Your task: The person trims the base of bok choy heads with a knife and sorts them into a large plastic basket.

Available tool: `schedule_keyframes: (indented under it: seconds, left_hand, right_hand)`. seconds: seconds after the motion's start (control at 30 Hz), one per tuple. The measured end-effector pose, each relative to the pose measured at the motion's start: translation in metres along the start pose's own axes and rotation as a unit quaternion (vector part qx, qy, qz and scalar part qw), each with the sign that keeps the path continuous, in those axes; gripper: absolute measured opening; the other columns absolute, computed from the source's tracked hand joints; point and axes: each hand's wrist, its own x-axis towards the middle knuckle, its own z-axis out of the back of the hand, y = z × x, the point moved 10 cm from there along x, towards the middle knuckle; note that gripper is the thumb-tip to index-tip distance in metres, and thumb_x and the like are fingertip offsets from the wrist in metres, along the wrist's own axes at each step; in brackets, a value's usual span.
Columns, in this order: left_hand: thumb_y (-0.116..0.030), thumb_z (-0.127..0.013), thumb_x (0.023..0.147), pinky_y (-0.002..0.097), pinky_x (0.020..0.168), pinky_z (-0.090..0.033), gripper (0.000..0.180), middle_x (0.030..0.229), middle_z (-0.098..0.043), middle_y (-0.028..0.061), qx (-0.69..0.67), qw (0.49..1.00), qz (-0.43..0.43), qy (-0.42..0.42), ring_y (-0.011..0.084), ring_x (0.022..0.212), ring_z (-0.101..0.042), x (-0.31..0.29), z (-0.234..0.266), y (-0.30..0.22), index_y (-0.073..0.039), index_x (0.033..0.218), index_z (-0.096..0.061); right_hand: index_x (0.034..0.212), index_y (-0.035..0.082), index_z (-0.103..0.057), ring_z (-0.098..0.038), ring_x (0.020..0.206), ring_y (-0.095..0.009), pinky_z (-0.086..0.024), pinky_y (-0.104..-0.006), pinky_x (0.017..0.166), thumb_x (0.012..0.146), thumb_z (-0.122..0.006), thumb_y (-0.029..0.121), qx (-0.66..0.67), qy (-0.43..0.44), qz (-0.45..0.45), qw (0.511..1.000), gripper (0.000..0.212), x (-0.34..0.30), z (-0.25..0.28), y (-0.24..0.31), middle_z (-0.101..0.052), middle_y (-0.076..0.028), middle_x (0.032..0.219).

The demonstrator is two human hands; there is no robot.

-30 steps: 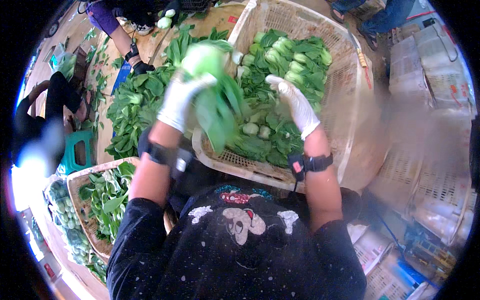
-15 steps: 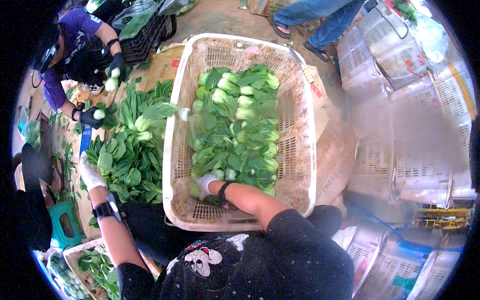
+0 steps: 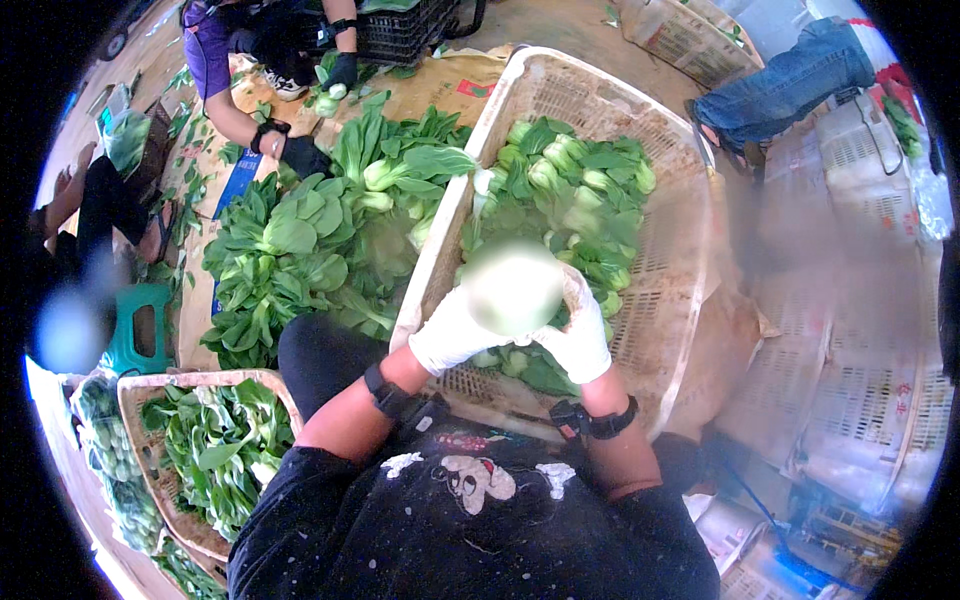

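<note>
Both my hands wear white gloves and meet over the near half of a large off-white plastic crate (image 3: 690,300). My left hand (image 3: 450,335) comes in from the left and my right hand (image 3: 582,335) from the right, fingers curled inward. A pale, greenish-white blur covers the space between them, hiding the left fingertips and whatever is held. Beneath them, rows of bok choy (image 3: 600,215) fill the crate, white stem ends showing among green leaves. A loose heap of bok choy (image 3: 290,235) lies left of the crate, some leaves against its rim.
A co-worker's dark-gloved hand (image 3: 305,155) is beyond the heap; the other holds bok choy (image 3: 328,100). A smaller crate (image 3: 205,380) of greens stands lower left, near a green stool (image 3: 140,325). Wrapped crates (image 3: 850,300) line the right. A person in jeans (image 3: 785,90) is far right.
My left hand has left the heap and my right hand has lifted from the crate's near left corner; they now meet above the crate. The view has turned and shifted.
</note>
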Motion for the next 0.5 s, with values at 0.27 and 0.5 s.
schedule_keyframes:
  seconds: [0.27,0.5]
  left_hand:
    - [-0.009,-0.083,0.060,0.0328,0.107,-0.031,0.090,0.139,-0.040,0.0105,0.169,0.978,-0.113,-0.045,0.0203,0.127,-0.040,0.003,0.003,-0.033,-0.004,0.136,-0.035]
    - [-0.027,-0.083,0.057,0.0362,0.099,-0.037,0.081,0.118,-0.055,0.0149,0.456,0.885,-0.040,-0.086,0.0276,0.115,-0.050,-0.001,0.001,-0.048,-0.003,0.124,-0.045]
  right_hand:
    - [0.126,0.012,-0.054,-0.051,0.114,-0.028,-0.041,-0.0359,0.098,0.060,-0.083,0.020,-0.050,0.009,0.030,0.998,0.073,-0.001,0.004,0.008,-0.053,-0.010,0.123]
    - [0.137,0.006,-0.035,-0.046,0.121,-0.025,-0.032,-0.0363,0.105,0.059,-0.084,0.019,0.032,0.028,-0.098,0.994,0.093,-0.008,-0.023,-0.023,-0.046,-0.012,0.133]
